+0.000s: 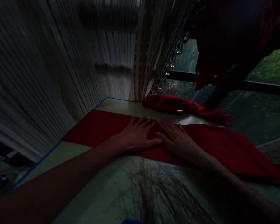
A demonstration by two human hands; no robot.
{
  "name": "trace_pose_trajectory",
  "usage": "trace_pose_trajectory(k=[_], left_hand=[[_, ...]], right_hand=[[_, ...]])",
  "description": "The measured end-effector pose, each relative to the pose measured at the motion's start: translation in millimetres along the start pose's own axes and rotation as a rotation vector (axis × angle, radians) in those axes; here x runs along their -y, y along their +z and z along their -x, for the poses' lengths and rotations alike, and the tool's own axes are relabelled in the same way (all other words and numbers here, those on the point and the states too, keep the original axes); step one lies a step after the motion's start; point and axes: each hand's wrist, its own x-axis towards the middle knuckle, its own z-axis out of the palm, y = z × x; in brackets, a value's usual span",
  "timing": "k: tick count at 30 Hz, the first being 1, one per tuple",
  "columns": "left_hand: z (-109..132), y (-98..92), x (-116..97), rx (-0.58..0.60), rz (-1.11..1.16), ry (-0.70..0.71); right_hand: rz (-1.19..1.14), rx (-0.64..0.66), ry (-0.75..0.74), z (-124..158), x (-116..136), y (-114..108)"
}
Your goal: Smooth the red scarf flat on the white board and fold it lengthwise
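Observation:
A long red cloth (212,143), folded into a flat band, runs across the pale table. Its left end lies smooth and straight-edged, while the right end is looser and reaches past the table's right side. On the middle of the cloth my left hand (138,135) rests flat, fingers spread. Close to its right lies my right hand (176,135), also flat on the cloth with fingers stretched out. The two thumbs nearly meet. Neither hand grips anything.
Behind the cloth lies a bunched red fringed scarf (170,104). The pale table (84,186) has a blue edge. A striped curtain (116,46) hangs at the left and back. Dark red fringed fabric (210,62) hangs before the window (263,68). Hair hangs low in the foreground.

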Motion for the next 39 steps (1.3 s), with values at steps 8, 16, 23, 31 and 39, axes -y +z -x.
trace_pose_trajectory(k=[8,16,23,31,39], left_hand=[[0.5,-2.0,-0.6,-0.021,-0.018,-0.007],[0.7,-1.3,0.7,-0.043,-0.036,-0.006],[1.6,-3.8,-2.0,-0.027,-0.035,-0.028],[0.6,-2.1,-1.0,-0.046,-0.029,-0.022],[-0.8,-0.9,-0.2,-0.052,-0.028,-0.022]], right_hand=[[-0.01,-0.008,0.021,0.6,-0.1,0.0],[0.025,0.026,0.036,0.7,3.0,-3.0],[0.022,0.036,0.072,0.8,4.5,-5.7],[0.045,0.044,0.062,-0.9,2.6,-4.7],[0.038,0.034,0.058,0.1,4.1,-6.3]])
